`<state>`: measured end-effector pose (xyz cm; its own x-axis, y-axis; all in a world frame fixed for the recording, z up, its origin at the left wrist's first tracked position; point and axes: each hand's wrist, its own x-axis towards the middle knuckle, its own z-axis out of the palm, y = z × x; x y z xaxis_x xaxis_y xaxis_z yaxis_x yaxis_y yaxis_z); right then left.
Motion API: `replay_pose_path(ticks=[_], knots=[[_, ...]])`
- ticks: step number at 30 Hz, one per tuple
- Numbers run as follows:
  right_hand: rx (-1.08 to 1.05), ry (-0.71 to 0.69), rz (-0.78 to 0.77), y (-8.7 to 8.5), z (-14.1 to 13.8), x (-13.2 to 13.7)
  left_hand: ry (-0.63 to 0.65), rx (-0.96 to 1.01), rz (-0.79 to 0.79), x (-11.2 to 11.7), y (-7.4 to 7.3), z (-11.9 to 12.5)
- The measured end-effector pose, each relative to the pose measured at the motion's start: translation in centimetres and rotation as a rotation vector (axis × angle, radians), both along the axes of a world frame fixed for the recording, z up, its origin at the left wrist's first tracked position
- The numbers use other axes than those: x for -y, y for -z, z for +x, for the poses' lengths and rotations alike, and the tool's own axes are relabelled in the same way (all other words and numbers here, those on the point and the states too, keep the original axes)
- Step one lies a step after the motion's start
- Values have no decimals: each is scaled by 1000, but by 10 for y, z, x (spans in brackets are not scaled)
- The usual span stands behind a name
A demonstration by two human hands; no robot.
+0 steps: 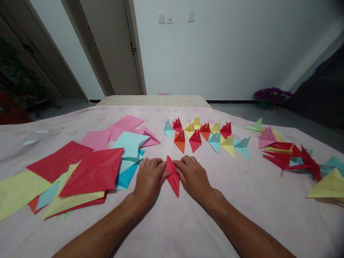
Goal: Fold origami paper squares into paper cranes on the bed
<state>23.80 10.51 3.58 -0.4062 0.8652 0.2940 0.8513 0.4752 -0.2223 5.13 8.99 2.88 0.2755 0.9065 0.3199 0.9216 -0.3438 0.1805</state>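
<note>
A red folded paper diamond [173, 176] lies on the cloth between my two hands, its long points toward and away from me. From the left, my left hand [151, 174] presses on its edge with curled fingers and the thumb touching the paper. My right hand [192, 175] closes on the opposite edge, thumb and fingertips against the upper right side. Beyond the hands stand several folded paper cranes [195, 140] in red, orange, yellow and blue.
Loose sheets, among them a red sheet [94, 173] and a pink sheet [126, 123], overlap at the left. At the right lies a heap of folded pieces, including a yellow folded paper [326, 186]. A pale pink tablecloth [172, 229] covers the table.
</note>
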Motion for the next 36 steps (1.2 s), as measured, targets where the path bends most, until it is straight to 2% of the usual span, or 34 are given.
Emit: replay_pose_path(ticks=[11, 19, 29, 36], knots=[[67, 0, 15, 0, -2, 3, 38, -120, 13, -2, -2, 7], [119, -18, 10, -3, -4, 4, 95, -51, 58, 1, 1, 5], [-9, 6, -38, 1, 1, 1, 139, -44, 35, 5, 6, 8], [-106, -39, -179, -5, 7, -10, 151, 6, 5, 7, 7, 10]])
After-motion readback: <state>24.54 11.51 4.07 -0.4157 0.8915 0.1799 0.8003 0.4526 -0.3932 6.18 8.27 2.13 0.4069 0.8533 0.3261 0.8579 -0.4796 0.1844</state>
